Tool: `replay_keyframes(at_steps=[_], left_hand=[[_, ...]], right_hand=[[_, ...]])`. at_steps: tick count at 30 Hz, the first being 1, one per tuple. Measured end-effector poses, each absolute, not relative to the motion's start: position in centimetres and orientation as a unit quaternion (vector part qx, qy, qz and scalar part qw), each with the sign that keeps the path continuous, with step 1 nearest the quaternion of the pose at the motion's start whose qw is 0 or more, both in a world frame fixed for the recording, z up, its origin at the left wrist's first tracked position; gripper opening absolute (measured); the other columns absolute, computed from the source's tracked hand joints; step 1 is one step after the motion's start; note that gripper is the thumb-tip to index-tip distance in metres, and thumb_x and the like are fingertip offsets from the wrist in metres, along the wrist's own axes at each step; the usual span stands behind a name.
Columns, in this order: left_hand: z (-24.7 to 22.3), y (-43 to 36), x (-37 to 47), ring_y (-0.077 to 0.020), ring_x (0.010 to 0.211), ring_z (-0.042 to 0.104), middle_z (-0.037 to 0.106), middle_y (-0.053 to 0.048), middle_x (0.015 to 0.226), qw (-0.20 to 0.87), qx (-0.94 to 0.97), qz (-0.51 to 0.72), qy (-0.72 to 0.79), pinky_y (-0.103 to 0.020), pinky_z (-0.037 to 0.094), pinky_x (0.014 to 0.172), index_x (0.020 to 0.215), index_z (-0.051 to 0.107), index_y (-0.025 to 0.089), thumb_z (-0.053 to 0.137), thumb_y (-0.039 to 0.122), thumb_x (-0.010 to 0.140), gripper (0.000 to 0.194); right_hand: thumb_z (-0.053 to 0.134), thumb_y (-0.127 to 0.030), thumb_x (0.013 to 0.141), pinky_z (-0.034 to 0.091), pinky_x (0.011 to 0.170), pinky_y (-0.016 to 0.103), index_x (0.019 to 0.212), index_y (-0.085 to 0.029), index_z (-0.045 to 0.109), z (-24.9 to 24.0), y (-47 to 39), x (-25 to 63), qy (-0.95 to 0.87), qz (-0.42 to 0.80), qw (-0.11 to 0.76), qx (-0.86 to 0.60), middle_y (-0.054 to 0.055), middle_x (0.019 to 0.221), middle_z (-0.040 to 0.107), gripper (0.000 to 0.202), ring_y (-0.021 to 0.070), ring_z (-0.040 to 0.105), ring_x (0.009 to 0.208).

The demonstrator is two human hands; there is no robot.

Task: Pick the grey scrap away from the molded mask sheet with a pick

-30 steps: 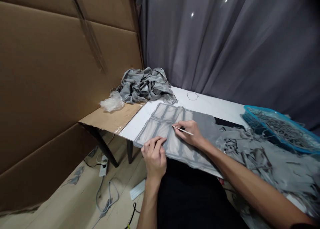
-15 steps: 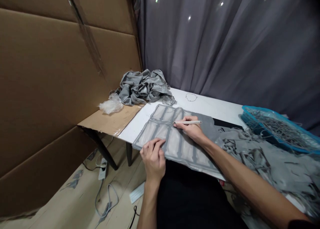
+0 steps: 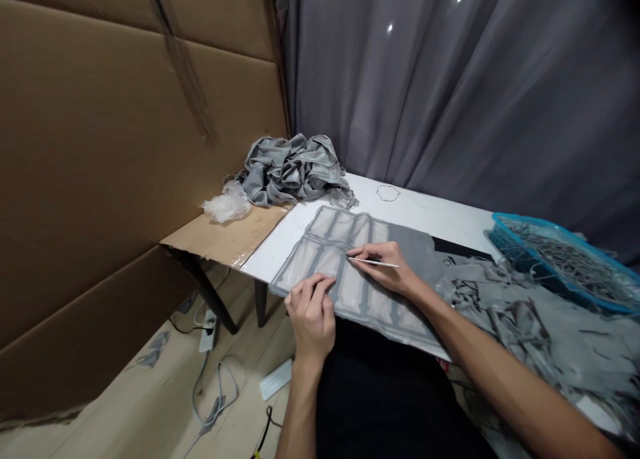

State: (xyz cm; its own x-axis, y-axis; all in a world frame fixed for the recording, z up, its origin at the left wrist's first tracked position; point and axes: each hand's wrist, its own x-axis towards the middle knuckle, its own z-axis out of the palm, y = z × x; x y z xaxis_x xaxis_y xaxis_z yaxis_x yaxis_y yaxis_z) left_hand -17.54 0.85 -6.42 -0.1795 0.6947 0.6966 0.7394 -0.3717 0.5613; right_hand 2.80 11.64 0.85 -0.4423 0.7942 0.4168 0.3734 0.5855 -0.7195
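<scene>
Fabric sheet is lying below the right hand, which is pinching a white pen-like tool, seemingly working one grey band, left hand curling at the near edge, pinch unclear, next stroke probably needing steady cloth.

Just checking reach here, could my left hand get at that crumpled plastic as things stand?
Probably yes: nothing seems to stand between the left hand and the crumpled plastic, though the hand would first have to leave the gray sheet.
</scene>
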Motion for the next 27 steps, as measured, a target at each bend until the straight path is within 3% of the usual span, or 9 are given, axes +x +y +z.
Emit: replay_keyframes(at_steps=[11, 14, 17, 21, 27], left_hand=[[-6.6, 0.9, -17.5, -0.0294, 0.121, 0.066, 0.082, -0.009, 0.125, 0.018, -0.636, -0.518, -0.573, -0.044, 0.041, 0.104, 0.123, 0.083, 0.025, 0.045, 0.016, 0.109, 0.041], [-6.6, 0.9, -17.5, -0.0294, 0.12, 0.066, 0.082, -0.009, 0.125, 0.018, -0.636, -0.521, -0.568, -0.043, 0.041, 0.104, 0.123, 0.083, 0.024, 0.045, 0.017, 0.109, 0.041], [-6.5, 0.9, -17.5, -0.0294, 0.12, 0.066, 0.082, -0.009, 0.125, 0.017, -0.637, -0.525, -0.564, -0.043, 0.041, 0.103, 0.124, 0.082, 0.024, 0.046, 0.017, 0.109, 0.04], [-6.4, 0.9, -17.5, -0.0299, 0.12, 0.066, 0.082, -0.01, 0.125, 0.011, -0.636, -0.517, -0.573, -0.043, 0.042, 0.103, 0.122, 0.083, 0.024, 0.046, 0.018, 0.107, 0.041], [-6.4, 0.9, -17.5, -0.0301, 0.12, 0.066, 0.081, -0.01, 0.124, 0.015, -0.635, -0.512, -0.578, -0.044, 0.042, 0.103, 0.122, 0.084, 0.024, 0.044, 0.018, 0.108, 0.043]], right_hand=[[0.07, -0.04, 0.106, 0.067, 0.092, 0.042, 0.087, -0.025, 0.083, 0.6, 12.0, 3.3, -0.843, 0.22, 0.348, -0.345, 0.009, 0.117, 0.089, 0.026, 0.0315, 0.087, 0.102], [0.07, -0.034, 0.106, 0.065, 0.091, 0.037, 0.098, -0.027, 0.085, 0.9, 11.9, 3.3, -0.869, 0.187, 0.309, -0.339, 0.009, 0.125, 0.088, 0.019, 0.0303, 0.086, 0.108], [0.074, -0.028, 0.104, 0.062, 0.084, 0.03, 0.105, -0.027, 0.085, 1.1, 11.8, 3.2, -0.885, 0.141, 0.271, -0.351, 0.009, 0.112, 0.089, 0.011, 0.0272, 0.086, 0.099], [0.074, -0.026, 0.103, 0.057, 0.077, 0.027, 0.103, -0.026, 0.082, 0.8, 12.0, 2.8, -0.891, 0.101, 0.254, -0.364, 0.008, 0.096, 0.088, 0.008, 0.0246, 0.083, 0.088], [0.066, -0.02, 0.1, 0.056, 0.074, 0.03, 0.087, -0.024, 0.074, -0.1, 12.3, 2.1, -0.855, 0.112, 0.327, -0.388, 0.007, 0.101, 0.089, 0.015, 0.0243, 0.084, 0.085]])
